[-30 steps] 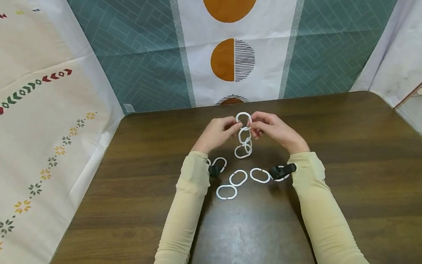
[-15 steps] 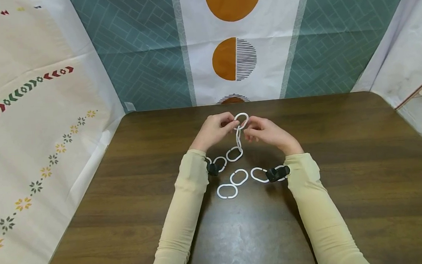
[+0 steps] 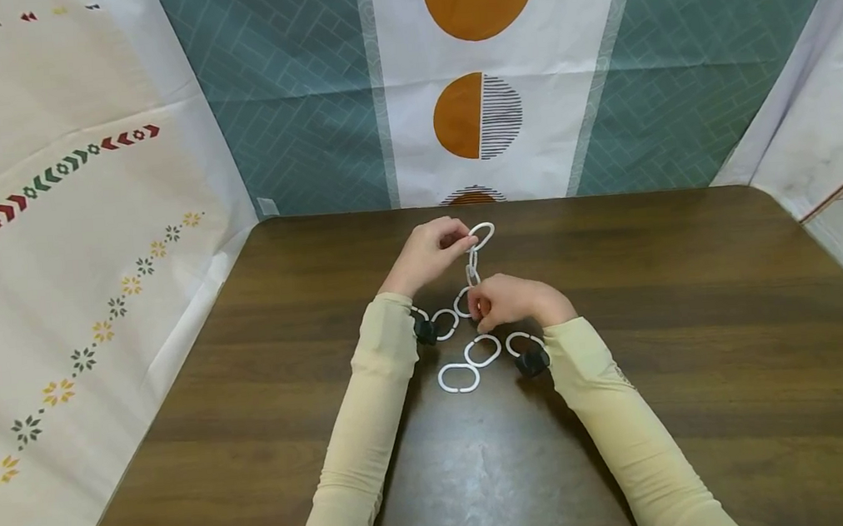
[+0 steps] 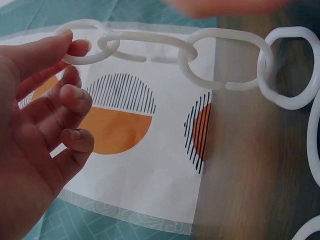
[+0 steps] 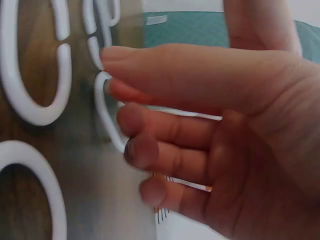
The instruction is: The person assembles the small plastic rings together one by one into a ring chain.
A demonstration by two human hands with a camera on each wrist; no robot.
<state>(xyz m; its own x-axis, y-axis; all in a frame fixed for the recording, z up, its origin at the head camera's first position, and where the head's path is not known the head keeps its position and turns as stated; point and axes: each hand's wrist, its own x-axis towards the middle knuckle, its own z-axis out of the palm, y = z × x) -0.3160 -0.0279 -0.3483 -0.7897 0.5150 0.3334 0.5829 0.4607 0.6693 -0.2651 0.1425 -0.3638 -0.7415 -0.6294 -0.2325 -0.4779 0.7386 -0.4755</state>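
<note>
White chain [image 3: 472, 268]: joined links, running from the left hand [image 3: 430, 252] down toward the worktop [image 3: 699, 339].
Left hand: thumb and forefinger pinch the chain's top link [image 3: 492, 230]; other fingers loosely bent.
Right hand [image 3: 513, 299]: loosely curled beside the chain's lower end, partly hiding its lowest link [image 3: 457, 302]; whether it touches cannot be told.
Loose links [image 3: 470, 365]: two left of the chain, partly behind a black wrist device [image 3: 425, 331]; two on its near side; another near-right.
Worktop: dark wood grain.
Hangings: teal-and-white cloth [image 3: 290, 141] beyond the chain, cream patterned cloth [image 3: 92, 283] far left of it.
</note>
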